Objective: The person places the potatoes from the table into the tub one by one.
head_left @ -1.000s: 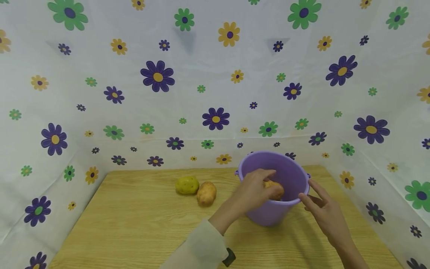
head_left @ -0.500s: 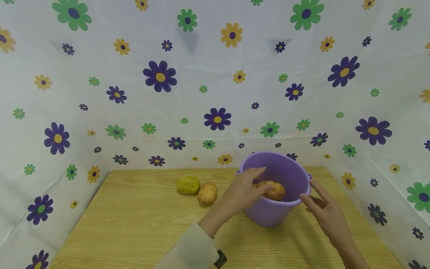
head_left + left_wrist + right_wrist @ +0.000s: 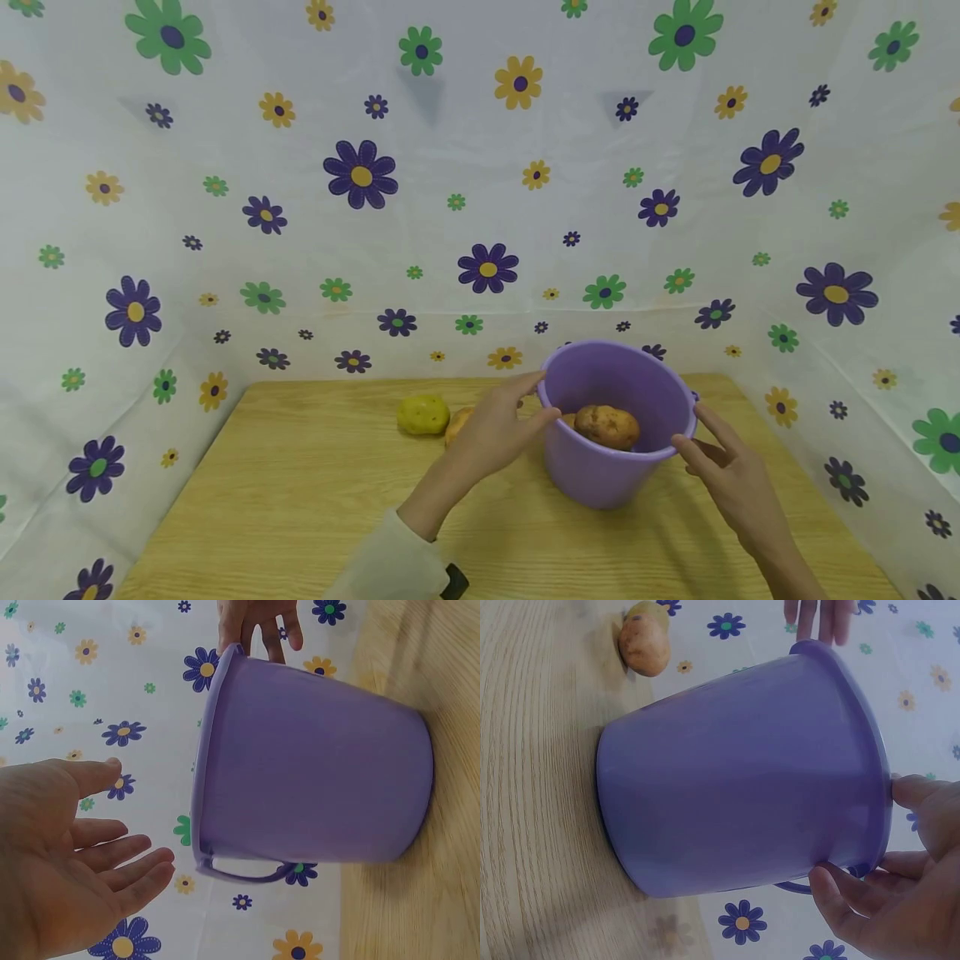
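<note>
While potato (image 3: 607, 425) sits in unlabelled bucket (image 3: 600, 475), left hand (image 3: 495, 425) spread, right hand (image 3: 723, 467) touching rim.

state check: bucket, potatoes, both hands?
bucket: upright on the table, holds a potato
potato in bucket: lying inside, not held
brown potato: on the table, beside the yellow one
yellow potato: on the table, untouched
left hand: open, empty, beside the bucket's rim
right hand: fingers at the rim

Wood table (image 3: 300, 500), floral cloth walls (image 3: 225, 125)
</note>
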### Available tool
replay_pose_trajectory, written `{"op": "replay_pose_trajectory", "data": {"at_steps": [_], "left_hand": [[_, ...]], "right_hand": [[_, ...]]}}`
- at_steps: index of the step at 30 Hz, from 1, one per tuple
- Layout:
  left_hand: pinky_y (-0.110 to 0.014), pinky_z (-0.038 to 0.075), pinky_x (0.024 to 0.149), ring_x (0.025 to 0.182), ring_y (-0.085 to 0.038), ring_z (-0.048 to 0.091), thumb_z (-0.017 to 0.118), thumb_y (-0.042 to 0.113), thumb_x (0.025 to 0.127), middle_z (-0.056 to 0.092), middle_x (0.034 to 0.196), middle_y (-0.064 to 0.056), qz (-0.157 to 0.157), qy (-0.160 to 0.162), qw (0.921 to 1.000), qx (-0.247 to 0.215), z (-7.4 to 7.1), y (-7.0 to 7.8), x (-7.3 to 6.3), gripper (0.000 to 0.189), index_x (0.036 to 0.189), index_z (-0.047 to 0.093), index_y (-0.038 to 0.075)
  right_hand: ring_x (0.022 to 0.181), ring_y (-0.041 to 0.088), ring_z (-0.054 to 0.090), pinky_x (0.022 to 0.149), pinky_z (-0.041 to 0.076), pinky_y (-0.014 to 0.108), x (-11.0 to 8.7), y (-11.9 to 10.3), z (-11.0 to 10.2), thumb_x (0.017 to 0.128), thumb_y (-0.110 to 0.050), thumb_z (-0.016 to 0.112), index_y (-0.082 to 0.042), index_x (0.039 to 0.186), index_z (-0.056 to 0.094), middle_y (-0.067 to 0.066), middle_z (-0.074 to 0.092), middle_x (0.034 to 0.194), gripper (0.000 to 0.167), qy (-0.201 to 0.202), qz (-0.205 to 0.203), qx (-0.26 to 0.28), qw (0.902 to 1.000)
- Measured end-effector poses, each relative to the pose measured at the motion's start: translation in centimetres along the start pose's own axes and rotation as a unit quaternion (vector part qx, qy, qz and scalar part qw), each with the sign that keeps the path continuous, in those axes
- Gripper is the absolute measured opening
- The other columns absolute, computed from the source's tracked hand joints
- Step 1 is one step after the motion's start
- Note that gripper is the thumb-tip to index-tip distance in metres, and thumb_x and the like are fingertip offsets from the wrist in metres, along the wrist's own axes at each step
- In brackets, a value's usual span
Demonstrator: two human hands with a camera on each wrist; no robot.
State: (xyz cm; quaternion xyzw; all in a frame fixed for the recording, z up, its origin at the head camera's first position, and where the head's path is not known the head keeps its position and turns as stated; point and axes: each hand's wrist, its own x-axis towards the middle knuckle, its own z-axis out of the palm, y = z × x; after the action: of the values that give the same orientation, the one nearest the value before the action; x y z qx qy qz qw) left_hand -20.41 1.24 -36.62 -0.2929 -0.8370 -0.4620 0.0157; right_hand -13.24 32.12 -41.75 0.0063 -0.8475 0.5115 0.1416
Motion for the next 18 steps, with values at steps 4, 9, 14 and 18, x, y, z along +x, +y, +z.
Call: {"op": "replay_pose_trajectory", "data": {"at_steps": [4,9,14,18], "left_hand": [[-0.044,0.049,0.108,0.134,-0.025,0.055,0.069,0.027,0.102,0.056,0.150,-0.006,-0.016,0.010,0.9998,0.009,-0.9,-0.7,-0.8,0.054,0.152,0.053,0.013],[-0.044,0.050,0.108,0.135,-0.029,0.055,0.070,0.027,0.101,0.052,0.153,-0.012,-0.043,0.022,0.9987,0.016,-1.9,-1.5,-1.7,0.060,0.153,0.049,0.005],[-0.047,0.052,0.106,0.133,-0.033,0.056,0.070,0.031,0.101,0.052,0.153,-0.014,-0.058,0.033,0.9975,0.024,-2.9,-2.4,-2.5,0.064,0.155,0.046,0.006],[-0.047,0.052,0.105,0.132,-0.034,0.056,0.070,0.034,0.100,0.052,0.153,-0.014,-0.070,0.040,0.9963,0.029,-3.6,-3.1,-3.1,0.067,0.155,0.046,0.007]], "right_hand": [[0.106,-0.013,0.059,0.078,0.058,0.018,0.0,-0.1,0.0,0.105,-0.025,0.064,-0.007,0.161,0.035,0.023,0.032,0.163,0.066,-0.001,0.005,-0.009,0.9999],[0.106,-0.012,0.060,0.077,0.057,0.017,0.0,-0.2,0.0,0.104,-0.028,0.065,-0.007,0.161,0.035,0.023,0.032,0.164,0.067,-0.001,0.010,-0.011,0.9999],[0.105,-0.014,0.058,0.078,0.057,0.016,-0.1,-0.2,0.0,0.105,-0.028,0.064,-0.007,0.161,0.033,0.024,0.030,0.164,0.068,-0.004,0.011,-0.010,0.9999],[0.105,-0.016,0.057,0.078,0.057,0.016,-0.1,-0.2,0.0,0.105,-0.029,0.064,-0.008,0.162,0.032,0.023,0.029,0.165,0.068,-0.006,0.015,-0.008,0.9998]]}}
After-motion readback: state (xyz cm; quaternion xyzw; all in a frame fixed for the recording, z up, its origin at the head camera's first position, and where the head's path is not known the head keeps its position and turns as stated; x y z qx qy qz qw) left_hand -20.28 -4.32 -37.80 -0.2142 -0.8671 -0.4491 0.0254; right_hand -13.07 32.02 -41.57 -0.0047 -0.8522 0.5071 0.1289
